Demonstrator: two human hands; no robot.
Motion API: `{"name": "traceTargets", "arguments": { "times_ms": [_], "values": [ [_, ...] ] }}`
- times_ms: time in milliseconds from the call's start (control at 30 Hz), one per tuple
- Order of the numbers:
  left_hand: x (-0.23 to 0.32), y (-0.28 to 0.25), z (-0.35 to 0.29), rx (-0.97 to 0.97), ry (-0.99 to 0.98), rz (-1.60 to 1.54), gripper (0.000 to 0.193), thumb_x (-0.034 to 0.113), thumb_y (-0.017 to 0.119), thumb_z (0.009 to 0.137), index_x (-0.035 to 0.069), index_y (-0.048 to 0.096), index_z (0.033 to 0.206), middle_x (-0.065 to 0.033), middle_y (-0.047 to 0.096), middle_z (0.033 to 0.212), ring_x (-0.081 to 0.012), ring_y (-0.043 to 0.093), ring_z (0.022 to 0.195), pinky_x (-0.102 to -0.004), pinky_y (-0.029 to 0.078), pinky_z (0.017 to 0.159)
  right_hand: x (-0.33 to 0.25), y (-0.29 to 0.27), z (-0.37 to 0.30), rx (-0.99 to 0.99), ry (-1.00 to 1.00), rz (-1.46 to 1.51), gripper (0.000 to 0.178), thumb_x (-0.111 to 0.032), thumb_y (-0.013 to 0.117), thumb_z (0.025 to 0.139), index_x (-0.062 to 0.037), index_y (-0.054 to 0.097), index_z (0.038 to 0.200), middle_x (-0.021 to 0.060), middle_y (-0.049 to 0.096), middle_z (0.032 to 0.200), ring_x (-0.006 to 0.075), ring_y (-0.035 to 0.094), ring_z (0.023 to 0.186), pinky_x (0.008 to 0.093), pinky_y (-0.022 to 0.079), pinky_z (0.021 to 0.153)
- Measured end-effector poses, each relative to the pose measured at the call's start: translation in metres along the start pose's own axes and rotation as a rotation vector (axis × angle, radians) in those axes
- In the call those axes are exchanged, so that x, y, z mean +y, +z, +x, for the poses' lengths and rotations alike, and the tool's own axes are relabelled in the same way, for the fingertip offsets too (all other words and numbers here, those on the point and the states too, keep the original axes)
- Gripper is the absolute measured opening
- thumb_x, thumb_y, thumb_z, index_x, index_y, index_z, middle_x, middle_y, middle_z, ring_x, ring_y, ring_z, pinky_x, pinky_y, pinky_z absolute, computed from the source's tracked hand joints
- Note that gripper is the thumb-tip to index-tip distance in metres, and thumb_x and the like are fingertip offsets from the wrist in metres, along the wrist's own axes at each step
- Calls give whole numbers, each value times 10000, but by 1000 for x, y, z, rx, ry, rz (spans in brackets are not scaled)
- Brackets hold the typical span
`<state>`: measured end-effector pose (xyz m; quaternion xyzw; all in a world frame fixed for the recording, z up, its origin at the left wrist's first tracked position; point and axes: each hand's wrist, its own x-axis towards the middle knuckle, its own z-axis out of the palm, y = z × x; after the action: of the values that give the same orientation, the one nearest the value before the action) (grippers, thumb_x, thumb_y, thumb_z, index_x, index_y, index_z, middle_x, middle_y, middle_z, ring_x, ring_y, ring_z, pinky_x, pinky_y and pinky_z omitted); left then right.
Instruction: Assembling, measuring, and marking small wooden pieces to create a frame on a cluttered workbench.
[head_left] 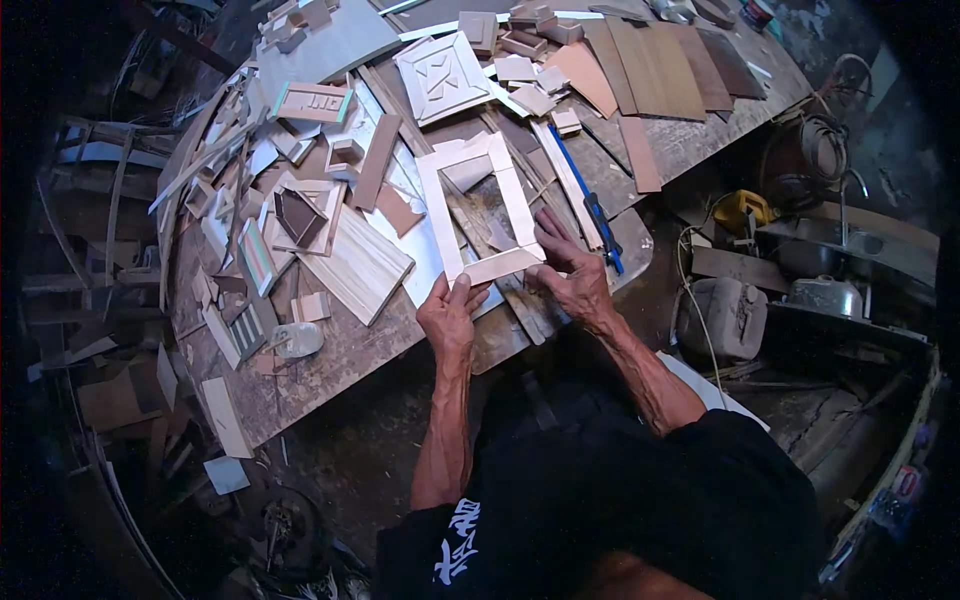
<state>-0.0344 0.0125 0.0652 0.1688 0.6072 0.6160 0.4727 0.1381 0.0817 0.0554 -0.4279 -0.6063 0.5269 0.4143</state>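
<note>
Clock directions are taken from the middle of the pale wooden frame (500, 265), with 12 away from the person. The frame is held over the near part of the desk (335, 365); whether its far side is supported there cannot be told.

Its near left corner is pinched by the left hand (446, 318), thumb on top and fingers curled beneath. Its near right corner is held by the right hand (578, 282), thumb set at the near edge and fingers partly spread along the side; how firmly cannot be told.

Progress, as judged: four strips are brought together into a closed rectangle, and joint lines are seen at the corners. Whether the joints are glued or only fitted cannot be determined. No panel is set in the opening, and no surface finish is noted.

Surroundings: a carved white panel (445, 78) is placed between 11 and 12, brown boards (655, 70) between 1 and 2, and a blue tool (597, 215) at 3. A striped board (358, 262) is laid at 8.
</note>
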Motion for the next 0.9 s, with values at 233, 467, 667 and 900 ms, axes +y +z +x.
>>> {"name": "traceTargets", "arguments": {
  "times_ms": [233, 467, 667, 900],
  "values": [
    [4, 8, -6, -18, 132, 16, 300, 110, 552, 922, -115, 520, 1117, -165, 648, 950, -237, 677, 814, -302, 578, 679, -7, 0, -1, 27, 55, 177, 490, 12, 661, 768, -2, 543, 1243, 208, 398, 1399, 235, 523, 1181, 281, 521, 859],
    [7, 5, -10, -98, 273, 30, 490, -10, 502, 905, -23, 259, 1330, -203, 625, 979, -212, 652, 798, -308, 558, 715, -14, -16, 6, -240, -147, -277, 488, -39, 671, 776, -55, 551, 1249, 182, 407, 1405, 237, 487, 1220, 281, 515, 833],
    [-19, -19, -5, -137, 163, 58, 498, -4, 507, 906, -8, 269, 1343, -196, 625, 1000, -190, 645, 803, -285, 543, 717, -4, -10, 8, -391, 3, -269, 438, -40, 687, 764, -52, 591, 1191, 163, 582, 1190, 248, 475, 1235, 303, 515, 827],
    [-7, -6, -27, 68, 278, 1150, 680, 191, 684, 798, 10, 328, 1348, -183, 552, 1055, -317, 529, 1017, -433, 432, 853, 4, -6, -3, -225, 57, -290, 529, -79, 733, 722, -37, 509, 1199, 209, 336, 1416, 214, 560, 1014, 322, 494, 785]
  ]
}}
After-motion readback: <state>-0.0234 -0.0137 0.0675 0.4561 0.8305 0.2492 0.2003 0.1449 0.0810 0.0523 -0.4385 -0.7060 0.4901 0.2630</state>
